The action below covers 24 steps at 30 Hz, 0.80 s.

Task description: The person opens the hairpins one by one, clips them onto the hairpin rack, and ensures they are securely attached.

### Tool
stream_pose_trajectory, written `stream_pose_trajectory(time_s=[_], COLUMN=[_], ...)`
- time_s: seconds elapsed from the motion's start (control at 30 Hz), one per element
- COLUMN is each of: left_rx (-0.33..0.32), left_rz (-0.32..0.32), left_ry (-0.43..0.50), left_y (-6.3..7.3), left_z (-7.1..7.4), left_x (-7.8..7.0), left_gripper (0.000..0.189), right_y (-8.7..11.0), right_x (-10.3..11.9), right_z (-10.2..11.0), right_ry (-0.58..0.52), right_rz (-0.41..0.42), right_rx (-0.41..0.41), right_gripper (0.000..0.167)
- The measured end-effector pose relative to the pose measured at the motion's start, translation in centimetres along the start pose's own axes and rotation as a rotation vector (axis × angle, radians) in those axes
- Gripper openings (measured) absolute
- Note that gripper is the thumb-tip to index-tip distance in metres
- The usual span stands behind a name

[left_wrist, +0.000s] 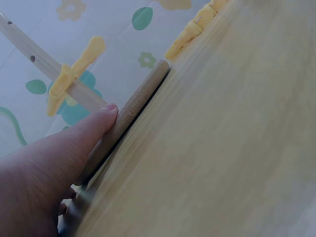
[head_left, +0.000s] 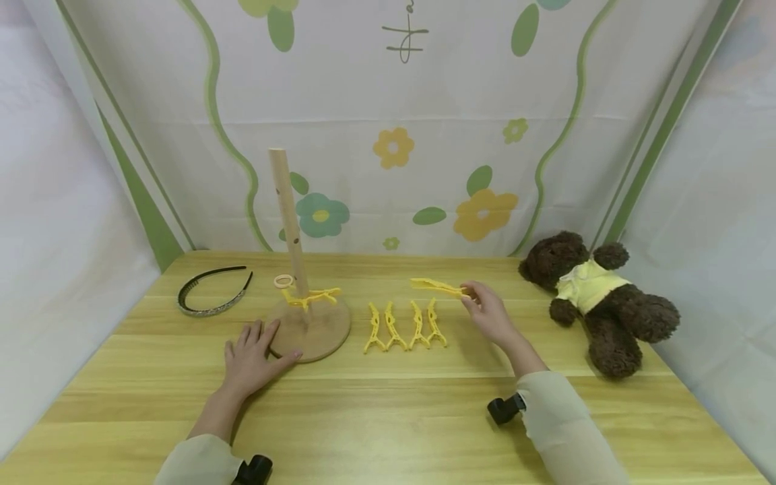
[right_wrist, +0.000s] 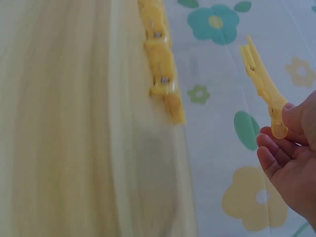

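Observation:
My right hand (head_left: pixel 490 315) pinches a yellow alligator hair clip (head_left: pixel 438 287) by one end, above the table. In the right wrist view, that hair clip (right_wrist: pixel 261 81) points upward from between thumb and fingers. My left hand (head_left: pixel 251 360) rests spread at the left front of a round wooden base (head_left: pixel 315 340), its thumb touching the rim. An upright wooden post (head_left: pixel 285 209) rises from the base. Another yellow hair clip (head_left: pixel 321 295) sits across the post's lower part; the left wrist view also shows this clip (left_wrist: pixel 63 86). Several yellow hair clips (head_left: pixel 397 330) lie in a row right of the base.
A black headband (head_left: pixel 209 311) with a glittery band lies at the left. A small pale ring (head_left: pixel 283 281) shows beside the post. A brown teddy bear (head_left: pixel 591 289) in a yellow top lies at the right. Behind the table (head_left: pixel 376 424) hangs a flower-printed cloth (head_left: pixel 364 87).

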<state>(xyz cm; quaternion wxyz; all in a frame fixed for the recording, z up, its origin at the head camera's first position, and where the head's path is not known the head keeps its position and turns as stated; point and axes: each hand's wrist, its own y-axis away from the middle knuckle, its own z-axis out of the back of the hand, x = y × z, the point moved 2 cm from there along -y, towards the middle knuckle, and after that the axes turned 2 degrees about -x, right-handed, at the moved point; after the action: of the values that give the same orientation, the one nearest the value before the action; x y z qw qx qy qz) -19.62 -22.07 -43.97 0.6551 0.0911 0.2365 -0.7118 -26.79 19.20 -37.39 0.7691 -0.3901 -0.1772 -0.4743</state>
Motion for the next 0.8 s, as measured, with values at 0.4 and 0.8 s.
stream_pose_trajectory(time_s=[0.4,0.8], left_rx=[-0.015,-0.004], left_rz=[-0.011,-0.006], left_ry=[0.002,0.006], left_y=[-0.1,-0.1], left_z=[-0.3,-0.1], left_x=[0.2,0.1], left_gripper=[0.085,0.085], right_y=[-3.7,-5.8], right_x=[6.6,11.4], right_z=[-6.3,-11.0], right_ry=[-0.138,-0.185], right_rz=[0.069,0.08], right_rx=[0.012,0.14], right_gripper=[0.017,0.018])
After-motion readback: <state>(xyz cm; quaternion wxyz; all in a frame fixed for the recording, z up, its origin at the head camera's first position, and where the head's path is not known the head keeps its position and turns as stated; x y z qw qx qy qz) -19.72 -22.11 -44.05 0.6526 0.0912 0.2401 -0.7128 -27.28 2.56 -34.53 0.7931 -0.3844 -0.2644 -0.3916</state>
